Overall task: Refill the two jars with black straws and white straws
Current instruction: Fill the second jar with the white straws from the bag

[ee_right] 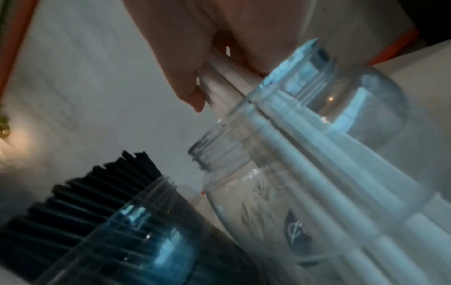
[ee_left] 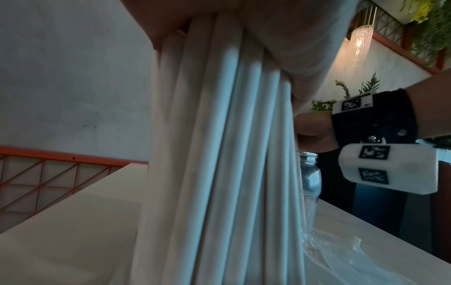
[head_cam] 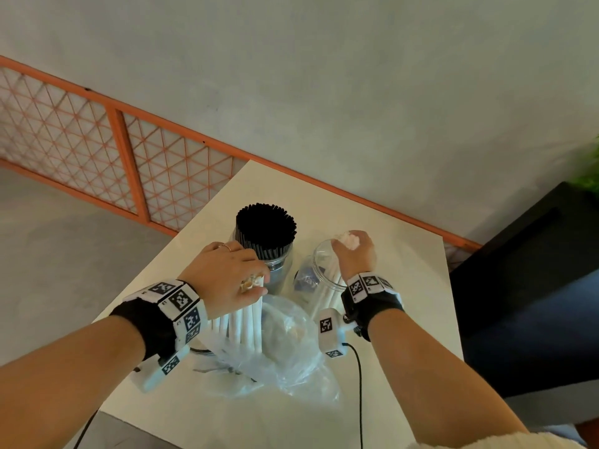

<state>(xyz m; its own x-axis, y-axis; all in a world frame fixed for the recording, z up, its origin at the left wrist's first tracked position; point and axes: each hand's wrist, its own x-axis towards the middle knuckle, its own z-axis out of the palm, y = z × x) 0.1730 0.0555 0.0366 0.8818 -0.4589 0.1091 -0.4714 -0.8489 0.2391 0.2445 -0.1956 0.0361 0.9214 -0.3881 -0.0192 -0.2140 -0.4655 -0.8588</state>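
A clear jar [head_cam: 278,267] packed with black straws [head_cam: 265,230] stands at the table's middle; in the right wrist view the black straws [ee_right: 97,194] fill its mouth. Right of it a second clear jar [head_cam: 324,270] holds a few white straws [ee_right: 305,154]. My right hand [head_cam: 351,251] grips the tops of those white straws, their lower ends inside the jar [ee_right: 317,108]. My left hand [head_cam: 233,277] grips a bundle of white straws [head_cam: 246,322] upright on the table, in front of the black jar; the bundle [ee_left: 219,154] fills the left wrist view.
A crumpled clear plastic bag [head_cam: 285,348] lies on the white table [head_cam: 405,254] just before the jars. An orange lattice fence [head_cam: 129,163] runs behind. A dark bench [head_cam: 534,270] sits to the right. A black cable [head_cam: 359,400] hangs off the front edge.
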